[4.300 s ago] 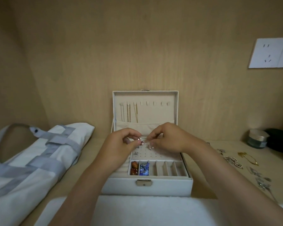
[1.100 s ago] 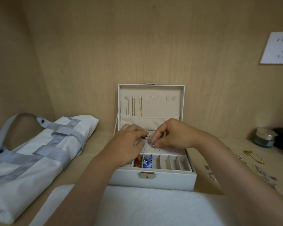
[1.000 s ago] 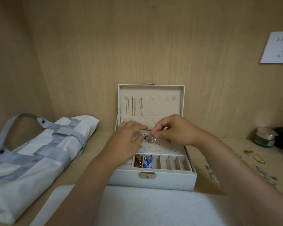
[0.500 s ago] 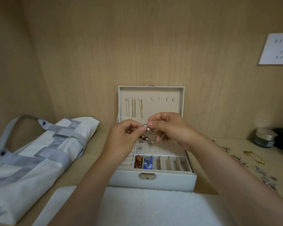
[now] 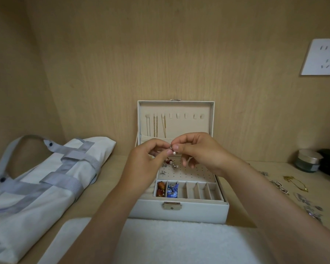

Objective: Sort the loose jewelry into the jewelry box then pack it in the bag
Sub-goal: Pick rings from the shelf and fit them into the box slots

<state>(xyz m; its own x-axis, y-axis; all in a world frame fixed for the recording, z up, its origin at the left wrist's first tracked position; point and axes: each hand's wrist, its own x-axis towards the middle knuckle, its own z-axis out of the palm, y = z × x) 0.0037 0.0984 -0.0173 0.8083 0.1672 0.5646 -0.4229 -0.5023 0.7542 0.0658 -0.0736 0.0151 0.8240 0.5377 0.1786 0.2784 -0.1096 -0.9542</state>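
Pinching small silver pearl-drop earring (image 5: 173, 151) between left hand (image 5: 143, 165) and right hand (image 5: 203, 152) above open white jewelry box (image 5: 179, 213), probably aligning post for perforated beige panel (image 5: 195, 172).

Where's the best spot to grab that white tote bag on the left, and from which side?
Take the grey handle loop at the far-left end of the tote bag, coming from above. The bag lies flat, while the loop stands open beyond the fabric with wood showing through, so it should hook easily.
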